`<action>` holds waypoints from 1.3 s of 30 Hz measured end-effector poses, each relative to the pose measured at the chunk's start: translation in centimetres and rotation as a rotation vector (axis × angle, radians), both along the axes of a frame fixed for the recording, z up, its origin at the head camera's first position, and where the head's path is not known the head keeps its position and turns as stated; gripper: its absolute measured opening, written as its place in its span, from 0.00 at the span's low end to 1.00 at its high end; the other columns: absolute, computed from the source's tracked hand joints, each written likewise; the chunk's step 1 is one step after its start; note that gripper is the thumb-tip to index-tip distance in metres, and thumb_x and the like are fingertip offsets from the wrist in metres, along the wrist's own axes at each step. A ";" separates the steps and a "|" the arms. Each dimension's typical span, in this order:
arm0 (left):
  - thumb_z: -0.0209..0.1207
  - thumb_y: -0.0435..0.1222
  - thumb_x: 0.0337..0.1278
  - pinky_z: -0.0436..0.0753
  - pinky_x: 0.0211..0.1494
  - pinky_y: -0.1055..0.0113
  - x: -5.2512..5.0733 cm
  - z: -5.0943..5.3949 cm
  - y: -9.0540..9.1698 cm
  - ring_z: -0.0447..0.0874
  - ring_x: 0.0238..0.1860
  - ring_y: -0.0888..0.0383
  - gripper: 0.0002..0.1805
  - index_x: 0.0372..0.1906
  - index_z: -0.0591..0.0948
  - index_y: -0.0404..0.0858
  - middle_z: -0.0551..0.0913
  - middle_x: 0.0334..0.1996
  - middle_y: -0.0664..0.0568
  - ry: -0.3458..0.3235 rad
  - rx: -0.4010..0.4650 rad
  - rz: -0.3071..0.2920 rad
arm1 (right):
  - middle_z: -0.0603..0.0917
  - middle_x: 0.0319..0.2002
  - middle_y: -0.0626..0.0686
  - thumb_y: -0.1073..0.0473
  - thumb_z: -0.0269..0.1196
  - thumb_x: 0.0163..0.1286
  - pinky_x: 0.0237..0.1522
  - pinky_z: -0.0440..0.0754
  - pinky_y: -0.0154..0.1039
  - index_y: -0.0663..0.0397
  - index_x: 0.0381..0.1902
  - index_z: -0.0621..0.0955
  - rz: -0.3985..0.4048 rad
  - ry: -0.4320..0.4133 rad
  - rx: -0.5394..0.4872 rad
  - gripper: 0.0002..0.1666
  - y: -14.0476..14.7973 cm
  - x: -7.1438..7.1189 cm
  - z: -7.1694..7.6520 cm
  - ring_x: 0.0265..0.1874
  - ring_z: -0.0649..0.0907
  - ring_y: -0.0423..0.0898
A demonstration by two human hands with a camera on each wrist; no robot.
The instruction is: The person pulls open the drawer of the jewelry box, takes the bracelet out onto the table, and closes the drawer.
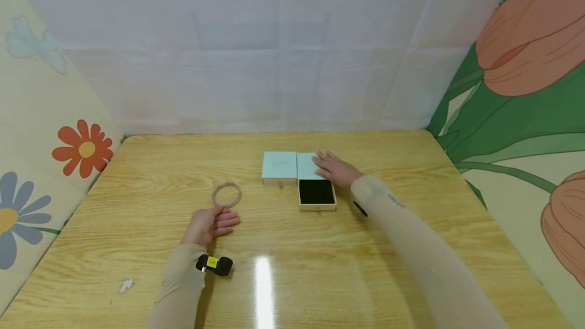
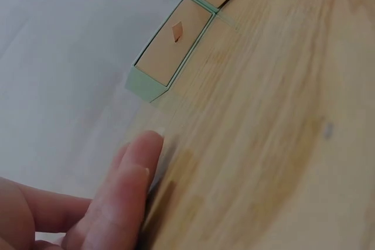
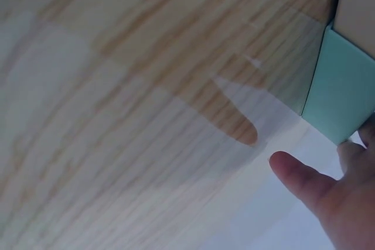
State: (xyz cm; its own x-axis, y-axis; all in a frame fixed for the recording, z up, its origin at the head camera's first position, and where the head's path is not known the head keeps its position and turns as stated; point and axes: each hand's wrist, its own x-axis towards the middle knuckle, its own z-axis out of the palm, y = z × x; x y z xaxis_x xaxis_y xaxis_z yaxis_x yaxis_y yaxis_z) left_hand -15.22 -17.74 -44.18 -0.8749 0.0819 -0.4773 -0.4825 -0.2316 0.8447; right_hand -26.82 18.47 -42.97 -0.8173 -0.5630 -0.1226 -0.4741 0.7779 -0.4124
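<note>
A thin pinkish-grey ring, like a bangle, lies on the table left of two pale blue boxes. My left hand is at the ring's near edge, fingers stretched to the right; whether it touches the ring cannot be told. In the left wrist view the left fingers show, without the ring. My right hand rests with spread fingers on the right box, also in the right wrist view. That box's drawer is pulled out towards me, showing a black lining.
The left box, with its drawer in, stands against the right one; a small tab marks its front. A white scrap or mark is on the wooden table at the near left. A white curtain hangs behind.
</note>
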 end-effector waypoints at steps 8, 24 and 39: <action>0.40 0.34 0.77 0.86 0.34 0.67 -0.2 0.2 0.2 0.88 0.31 0.57 0.17 0.51 0.72 0.22 0.87 0.27 0.46 -0.021 -0.031 0.009 | 0.46 0.76 0.61 0.48 0.46 0.80 0.72 0.46 0.57 0.59 0.76 0.53 0.004 0.009 -0.010 0.35 0.1 -0.1 0.0 0.74 0.43 0.61; 0.40 0.32 0.76 0.85 0.33 0.68 -0.2 0.3 2.0 0.88 0.29 0.57 0.19 0.55 0.69 0.18 0.86 0.27 0.46 0.003 -0.051 0.033 | 0.46 0.76 0.61 0.48 0.46 0.80 0.72 0.45 0.57 0.58 0.76 0.54 0.007 0.006 -0.009 0.35 0.2 -0.4 0.0 0.74 0.43 0.61; 0.41 0.34 0.75 0.85 0.33 0.69 0.6 0.4 3.6 0.88 0.30 0.57 0.17 0.53 0.70 0.21 0.86 0.29 0.48 0.025 -0.064 0.039 | 0.47 0.76 0.61 0.50 0.47 0.79 0.72 0.45 0.57 0.59 0.75 0.55 0.001 0.005 -0.007 0.34 0.0 0.0 0.2 0.74 0.43 0.60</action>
